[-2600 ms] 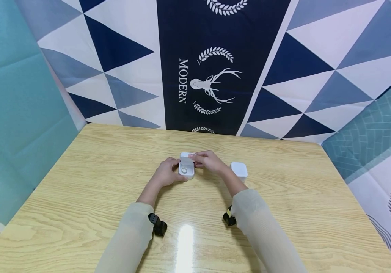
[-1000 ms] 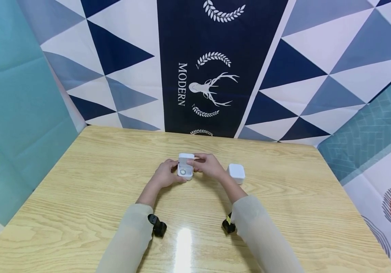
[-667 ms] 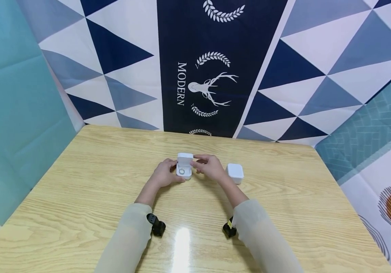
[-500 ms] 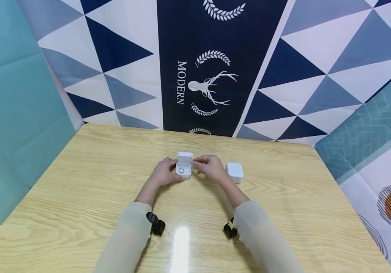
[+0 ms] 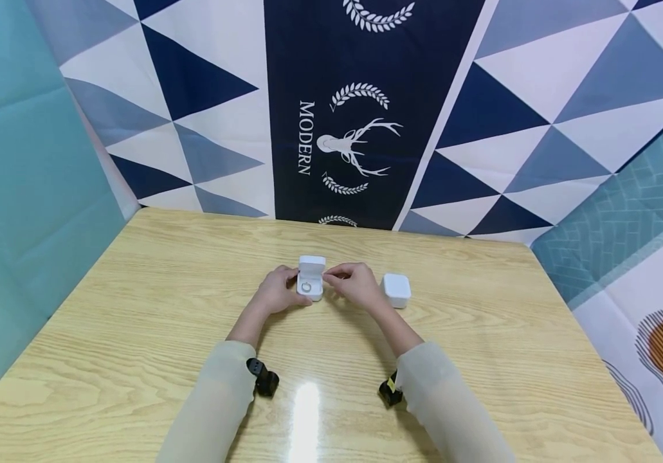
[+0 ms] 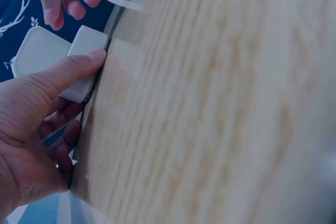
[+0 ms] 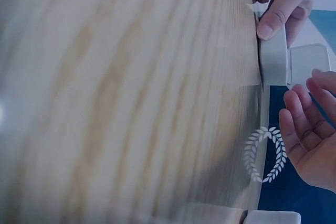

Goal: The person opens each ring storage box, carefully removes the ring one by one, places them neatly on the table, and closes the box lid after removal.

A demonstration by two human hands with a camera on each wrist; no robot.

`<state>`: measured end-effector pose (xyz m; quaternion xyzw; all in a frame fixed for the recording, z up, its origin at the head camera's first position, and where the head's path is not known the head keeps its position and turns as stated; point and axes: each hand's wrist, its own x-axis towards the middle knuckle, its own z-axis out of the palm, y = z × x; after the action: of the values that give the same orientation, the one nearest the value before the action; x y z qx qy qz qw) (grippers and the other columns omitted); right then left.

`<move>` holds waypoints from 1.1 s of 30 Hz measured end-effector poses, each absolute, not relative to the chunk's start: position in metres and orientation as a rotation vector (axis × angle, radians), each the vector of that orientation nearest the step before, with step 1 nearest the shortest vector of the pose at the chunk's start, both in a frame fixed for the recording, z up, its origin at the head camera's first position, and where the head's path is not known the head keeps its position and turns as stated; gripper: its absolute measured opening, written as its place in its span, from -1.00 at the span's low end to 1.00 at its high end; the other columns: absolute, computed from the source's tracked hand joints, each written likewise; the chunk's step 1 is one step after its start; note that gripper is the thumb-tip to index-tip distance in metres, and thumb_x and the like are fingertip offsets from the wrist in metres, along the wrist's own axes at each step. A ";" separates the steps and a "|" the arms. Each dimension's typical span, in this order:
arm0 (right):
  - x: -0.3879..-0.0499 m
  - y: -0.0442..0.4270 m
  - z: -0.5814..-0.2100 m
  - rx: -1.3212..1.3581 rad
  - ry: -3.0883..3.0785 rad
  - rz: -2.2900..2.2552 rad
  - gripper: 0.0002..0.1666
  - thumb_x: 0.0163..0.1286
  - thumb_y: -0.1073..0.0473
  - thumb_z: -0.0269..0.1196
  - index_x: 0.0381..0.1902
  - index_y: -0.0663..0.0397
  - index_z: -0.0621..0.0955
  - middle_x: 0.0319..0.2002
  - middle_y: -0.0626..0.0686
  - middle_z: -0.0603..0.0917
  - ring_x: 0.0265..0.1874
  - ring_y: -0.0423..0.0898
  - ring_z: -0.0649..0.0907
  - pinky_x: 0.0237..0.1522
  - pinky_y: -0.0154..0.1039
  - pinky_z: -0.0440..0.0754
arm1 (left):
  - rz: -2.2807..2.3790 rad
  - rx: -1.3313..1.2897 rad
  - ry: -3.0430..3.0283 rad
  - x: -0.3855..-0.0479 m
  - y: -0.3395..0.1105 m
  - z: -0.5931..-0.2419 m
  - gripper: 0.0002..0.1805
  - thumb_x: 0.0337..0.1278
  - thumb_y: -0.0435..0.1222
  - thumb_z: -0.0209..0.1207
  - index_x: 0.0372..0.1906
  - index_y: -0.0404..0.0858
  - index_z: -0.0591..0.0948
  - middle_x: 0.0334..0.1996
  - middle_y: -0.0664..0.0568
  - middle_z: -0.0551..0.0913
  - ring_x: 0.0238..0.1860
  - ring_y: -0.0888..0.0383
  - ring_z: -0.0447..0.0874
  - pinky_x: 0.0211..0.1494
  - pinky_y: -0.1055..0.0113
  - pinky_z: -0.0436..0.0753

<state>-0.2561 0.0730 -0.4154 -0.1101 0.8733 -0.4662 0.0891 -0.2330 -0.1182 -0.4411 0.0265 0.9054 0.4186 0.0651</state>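
Note:
A small white ring box (image 5: 311, 266) stands on the table with its lid raised, and a ring (image 5: 306, 287) sits in its insert. My left hand (image 5: 276, 290) grips the box from its left side. In the left wrist view the thumb (image 6: 79, 69) lies across the box's front. Just right of the lid is my right hand (image 5: 357, 284), with fingers loosely bent and nothing between them. In the right wrist view its fingers (image 7: 302, 121) appear apart from the box base (image 7: 274, 61). The ring itself is hidden in both wrist views.
A white rounded-square lidded piece or box (image 5: 396, 289) sits on the wooden table (image 5: 163, 308), right of the right hand. Behind the table's far edge hangs a patterned cloth (image 5: 337, 128). Black wrist cameras (image 5: 266, 384) are strapped near both sleeves.
The ring box's lid has swung from partly raised to upright. My right hand has come off the lid and shifted slightly right. My left hand keeps its grip on the box.

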 end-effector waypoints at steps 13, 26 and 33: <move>-0.252 0.068 -0.421 -0.403 2.659 -1.342 -0.80 0.20 0.14 0.31 -0.24 0.09 0.73 -0.49 0.06 0.68 -0.60 -0.18 0.58 -0.53 -0.37 0.48 | 1.261 0.089 2.739 -0.234 -0.118 -0.443 -0.17 -0.21 -0.17 0.46 0.26 -0.34 0.42 0.03 -0.08 0.52 0.12 -0.02 0.47 0.26 0.08 0.41; -0.251 0.059 -0.414 -0.448 2.677 -1.260 -0.81 0.20 0.14 0.31 -0.27 0.11 0.74 -0.46 0.01 0.66 -0.52 -0.21 0.48 -0.49 -0.39 0.40 | 1.240 0.097 2.749 -0.232 -0.118 -0.440 -0.18 -0.20 -0.16 0.44 0.26 -0.34 0.41 0.00 -0.09 0.52 0.05 0.01 0.47 0.21 0.10 0.44; -0.250 0.056 -0.412 -0.444 2.682 -1.188 -0.79 0.21 0.12 0.30 -0.22 0.06 0.73 -0.49 -0.01 0.63 -0.53 -0.21 0.47 -0.51 -0.39 0.39 | 1.258 0.096 2.743 -0.232 -0.118 -0.440 -0.19 -0.19 -0.17 0.44 0.26 -0.33 0.42 -0.01 -0.09 0.53 0.01 0.01 0.47 0.17 0.11 0.45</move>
<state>-0.2501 0.0558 -0.4116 -0.1492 0.9005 -0.3991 0.0872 -0.2318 -0.1183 -0.4399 0.0318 0.9068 0.4158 0.0609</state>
